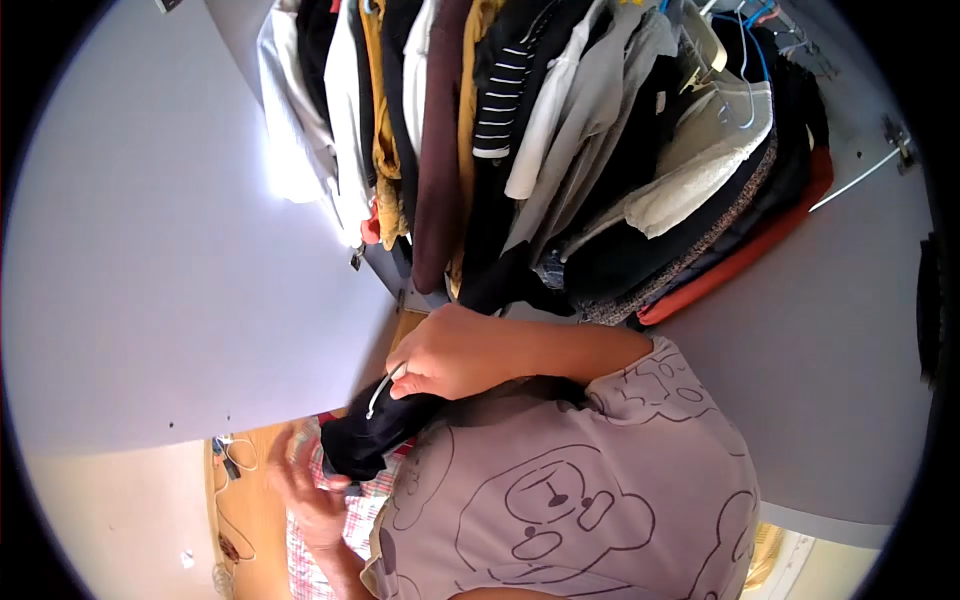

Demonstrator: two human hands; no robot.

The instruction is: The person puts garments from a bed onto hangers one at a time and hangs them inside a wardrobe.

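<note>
My right hand [445, 352] is closed around a thin white hanger [378, 395], held in front of my chest. A black garment [365, 435] hangs down beside it, bunched and partly hidden behind my forearm and shirt. My left hand [308, 495] is lower and to the left, close to the garment's lower end. Its fingers are spread and a little blurred, and I cannot tell whether they touch the cloth.
Many clothes [437, 150] hang packed along the open wardrobe, with a cream garment [690, 165] at the right. A large pale door [180, 220] stands at the left. Behind my left hand are a checked cloth [305, 560] and cables [235, 465] on the wooden floor.
</note>
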